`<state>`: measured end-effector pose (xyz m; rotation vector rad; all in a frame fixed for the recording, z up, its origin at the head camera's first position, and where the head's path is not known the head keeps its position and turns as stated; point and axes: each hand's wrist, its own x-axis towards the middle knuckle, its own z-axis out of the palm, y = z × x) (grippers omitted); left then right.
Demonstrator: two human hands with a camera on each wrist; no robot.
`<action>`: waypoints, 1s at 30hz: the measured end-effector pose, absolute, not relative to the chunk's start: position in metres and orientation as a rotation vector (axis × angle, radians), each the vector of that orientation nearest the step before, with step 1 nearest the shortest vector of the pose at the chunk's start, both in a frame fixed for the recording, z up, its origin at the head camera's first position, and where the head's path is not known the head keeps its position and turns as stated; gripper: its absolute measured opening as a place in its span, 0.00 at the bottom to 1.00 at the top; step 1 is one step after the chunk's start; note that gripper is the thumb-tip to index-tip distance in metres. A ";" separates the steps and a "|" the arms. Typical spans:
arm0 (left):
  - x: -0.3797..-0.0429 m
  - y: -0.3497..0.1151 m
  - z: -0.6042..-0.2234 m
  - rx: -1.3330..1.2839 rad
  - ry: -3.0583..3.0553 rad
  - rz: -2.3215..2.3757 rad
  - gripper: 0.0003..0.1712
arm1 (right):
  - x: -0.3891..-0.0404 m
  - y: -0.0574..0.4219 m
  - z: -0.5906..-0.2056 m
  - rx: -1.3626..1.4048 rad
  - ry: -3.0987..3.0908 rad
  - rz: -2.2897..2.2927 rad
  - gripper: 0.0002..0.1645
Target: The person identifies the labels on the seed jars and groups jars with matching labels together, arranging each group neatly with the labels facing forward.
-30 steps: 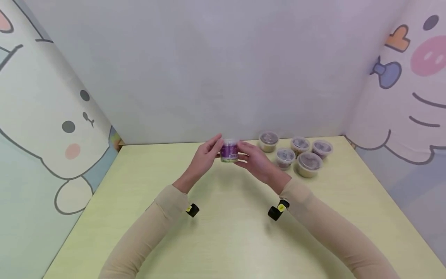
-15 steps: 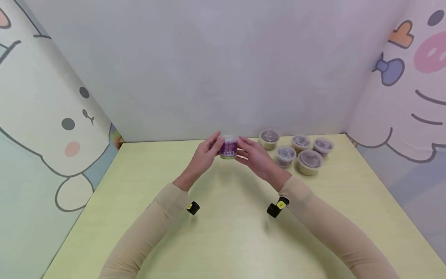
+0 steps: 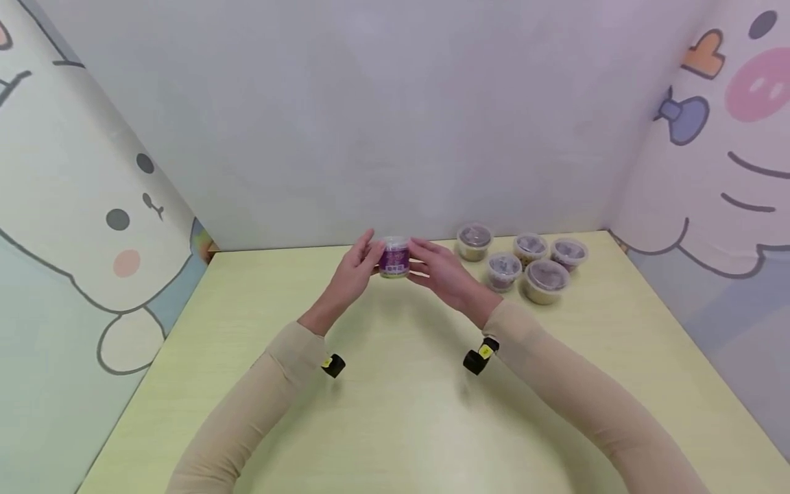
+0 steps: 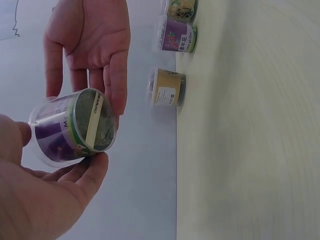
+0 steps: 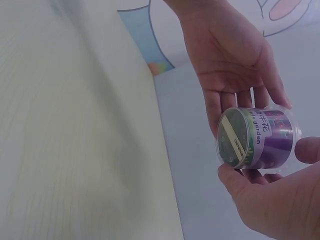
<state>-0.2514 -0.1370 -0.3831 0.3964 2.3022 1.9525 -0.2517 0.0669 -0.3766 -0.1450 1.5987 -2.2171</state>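
Note:
Between both hands, raised over the table, is a small clear plastic tub (image 3: 393,259) with a purple label. My left hand (image 3: 349,276) holds its left side, thumb toward me and fingers behind. From the other side my right hand (image 3: 449,278) grips it with thumb and fingertips. In the left wrist view the underside of the tub (image 4: 75,127) shows a pale strip over dark contents. The right wrist view shows "little garden" printed on the label of the tub (image 5: 257,137), which has a clear lid.
Several lidded tubs stand at the back right of the pale table (image 3: 395,412), among them a larger tub (image 3: 546,283), a small tub (image 3: 503,272) and one near the wall (image 3: 474,242). A plain wall (image 3: 395,123) rises behind; cartoon-printed sheets flank both sides.
The tub has turned in my fingers, bringing the label's printed characters toward the front middle. Both hands have shifted slightly left with it. The tubs at the back right stay in place.

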 end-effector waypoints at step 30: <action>-0.287 -0.209 -0.410 0.039 2.228 1.951 0.37 | -0.300 -0.036 -0.409 -0.015 1.875 -2.015 0.33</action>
